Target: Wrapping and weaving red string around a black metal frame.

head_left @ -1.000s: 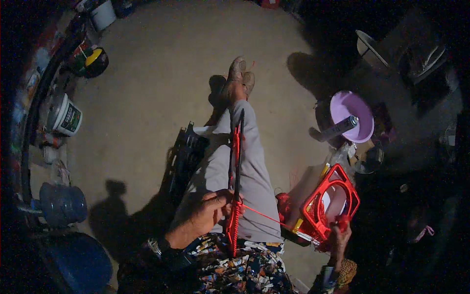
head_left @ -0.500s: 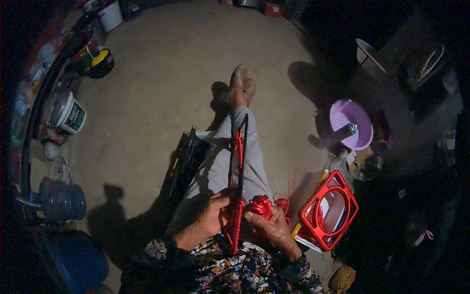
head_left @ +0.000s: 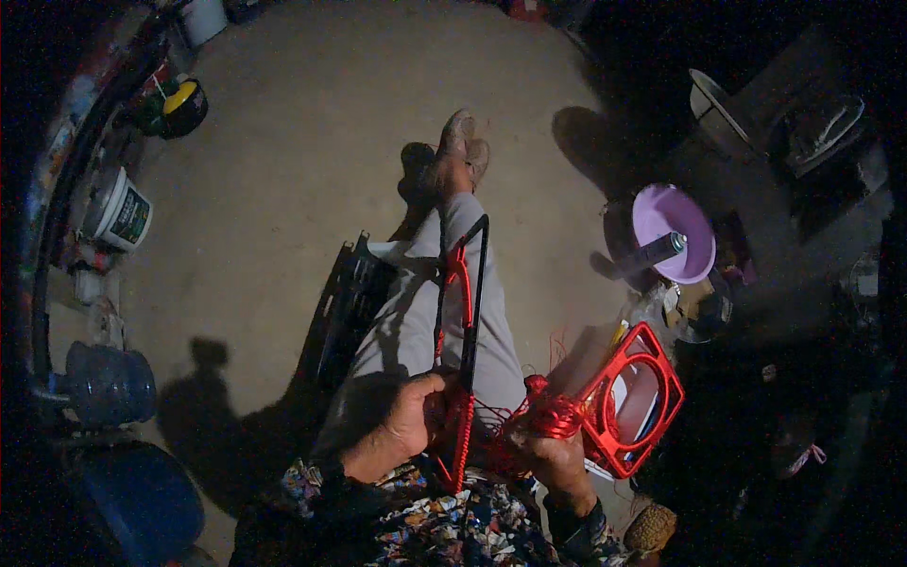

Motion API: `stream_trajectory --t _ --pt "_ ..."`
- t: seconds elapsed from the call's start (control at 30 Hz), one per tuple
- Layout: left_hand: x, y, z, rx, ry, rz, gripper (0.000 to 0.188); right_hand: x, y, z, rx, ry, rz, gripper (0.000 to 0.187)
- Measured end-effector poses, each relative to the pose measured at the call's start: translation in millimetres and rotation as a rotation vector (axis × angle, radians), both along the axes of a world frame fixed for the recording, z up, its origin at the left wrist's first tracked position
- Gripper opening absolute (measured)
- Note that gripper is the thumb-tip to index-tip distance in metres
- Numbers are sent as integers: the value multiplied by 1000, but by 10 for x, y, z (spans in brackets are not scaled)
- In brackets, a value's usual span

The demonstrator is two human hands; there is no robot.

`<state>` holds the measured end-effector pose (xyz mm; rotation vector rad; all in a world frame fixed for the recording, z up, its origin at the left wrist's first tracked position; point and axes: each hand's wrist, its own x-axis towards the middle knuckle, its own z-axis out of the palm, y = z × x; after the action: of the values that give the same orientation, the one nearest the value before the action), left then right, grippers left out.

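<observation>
A narrow black frame (head_left: 480, 283) stands up from my lap, its near end at my patterned top. Red cord (head_left: 465, 430) is wound tightly round the near part of the right bar and part of the left bar. My left hand (head_left: 416, 416) grips the frame's left side, fingertips partly hidden behind it. Right of the frame, my right hand (head_left: 557, 463) is closed round a shiny bundle of red cord (head_left: 556, 418). Loose red strands run between that bundle and the frame.
To the right, a red square rack with a round opening (head_left: 597, 425) lies over a container of items. Beyond it sits a purple basin (head_left: 704, 241) with a spray can (head_left: 661, 248). A black crate (head_left: 354, 302) is by my left leg. Water jug (head_left: 109, 383) and bucket (head_left: 118, 213) line the left.
My right hand has moved right, away from the frame, with the cord bundle, and strands now stretch between them. The frame's far end has shifted slightly right. My left hand stays by the frame.
</observation>
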<state>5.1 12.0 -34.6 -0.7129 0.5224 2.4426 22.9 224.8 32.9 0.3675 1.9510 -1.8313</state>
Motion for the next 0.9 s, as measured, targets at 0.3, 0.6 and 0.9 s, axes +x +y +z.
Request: stream_trajectory --t 0.3,0.6,0.9 --pt "-11 -7 -58 7 -28 -64 20 62 14 -272 -172 -268 -147 44" --pt "-9 -14 -89 77 93 -74 18 21 -91 -120 -364 -244 -34 28" --pt "-5 -9 -77 80 145 -79 26 -655 133 87 361 464 73 31"
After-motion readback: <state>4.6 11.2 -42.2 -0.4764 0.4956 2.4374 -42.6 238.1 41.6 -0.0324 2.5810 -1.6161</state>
